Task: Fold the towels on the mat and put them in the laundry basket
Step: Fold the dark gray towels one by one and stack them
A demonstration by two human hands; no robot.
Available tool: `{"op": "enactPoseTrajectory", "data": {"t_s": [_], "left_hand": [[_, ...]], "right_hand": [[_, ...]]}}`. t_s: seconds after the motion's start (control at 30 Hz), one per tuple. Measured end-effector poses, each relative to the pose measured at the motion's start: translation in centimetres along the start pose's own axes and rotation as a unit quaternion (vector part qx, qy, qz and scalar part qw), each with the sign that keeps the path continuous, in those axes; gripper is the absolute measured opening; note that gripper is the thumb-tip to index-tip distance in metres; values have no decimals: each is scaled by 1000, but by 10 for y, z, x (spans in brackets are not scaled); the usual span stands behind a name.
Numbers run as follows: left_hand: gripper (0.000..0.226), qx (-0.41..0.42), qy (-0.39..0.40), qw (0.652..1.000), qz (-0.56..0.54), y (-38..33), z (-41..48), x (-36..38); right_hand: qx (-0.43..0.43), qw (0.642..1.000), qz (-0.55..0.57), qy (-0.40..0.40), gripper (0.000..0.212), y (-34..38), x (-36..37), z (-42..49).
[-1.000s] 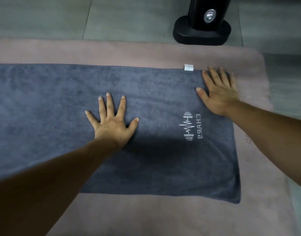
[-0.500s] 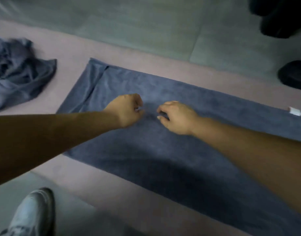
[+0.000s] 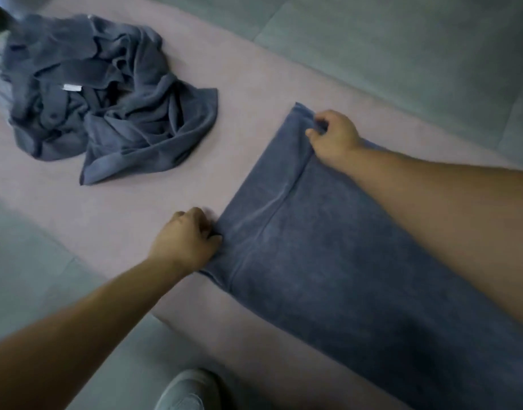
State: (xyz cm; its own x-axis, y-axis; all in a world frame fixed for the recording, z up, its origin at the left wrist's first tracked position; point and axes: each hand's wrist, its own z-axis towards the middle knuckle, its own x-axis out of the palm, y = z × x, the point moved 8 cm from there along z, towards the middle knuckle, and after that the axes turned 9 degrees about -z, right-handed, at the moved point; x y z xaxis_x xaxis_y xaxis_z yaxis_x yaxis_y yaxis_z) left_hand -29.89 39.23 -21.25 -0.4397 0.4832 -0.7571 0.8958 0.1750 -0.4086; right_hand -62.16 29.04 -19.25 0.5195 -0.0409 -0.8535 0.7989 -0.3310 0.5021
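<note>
Your left hand (image 3: pixel 185 241) pinches the spread towel (image 3: pixel 328 261) at its corner by the mat's (image 3: pixel 254 84) near edge with curled fingers. Your right hand (image 3: pixel 334 136) pinches the corner towards the mat's far edge. A crumpled towel heap (image 3: pixel 106 99) lies at the mat's left end.

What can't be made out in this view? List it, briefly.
Head view only.
- Laundry basket: outside the frame.
- Flat towel: right end cut off by the frame edge, part under the right forearm.
- Crumpled pile: towel count lost in folds.
- Shoe: cut off by the bottom edge.

Grey-green tiled floor (image 3: pixel 402 54) with thin grout lines (image 3: pixel 267 23), under dim, flat light.
</note>
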Motion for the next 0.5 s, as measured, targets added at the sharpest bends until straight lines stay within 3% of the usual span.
{"op": "enactPoseTrajectory", "data": {"t_s": [0.13, 0.23, 0.37, 0.5], "left_hand": [[28, -5, 41, 999, -29, 21, -5, 5], [22, -10, 58, 997, -53, 31, -13, 7], [21, 24, 14, 999, -23, 28, -31, 10], [23, 31, 15, 999, -41, 27, -30, 8]], "right_hand": [[13, 1000, -15, 5, 40, 8, 6, 42], [13, 1000, -11, 24, 32, 14, 17, 62], [79, 996, 29, 8, 28, 2, 24, 76], [66, 998, 3, -4, 12, 4, 14, 70]]}}
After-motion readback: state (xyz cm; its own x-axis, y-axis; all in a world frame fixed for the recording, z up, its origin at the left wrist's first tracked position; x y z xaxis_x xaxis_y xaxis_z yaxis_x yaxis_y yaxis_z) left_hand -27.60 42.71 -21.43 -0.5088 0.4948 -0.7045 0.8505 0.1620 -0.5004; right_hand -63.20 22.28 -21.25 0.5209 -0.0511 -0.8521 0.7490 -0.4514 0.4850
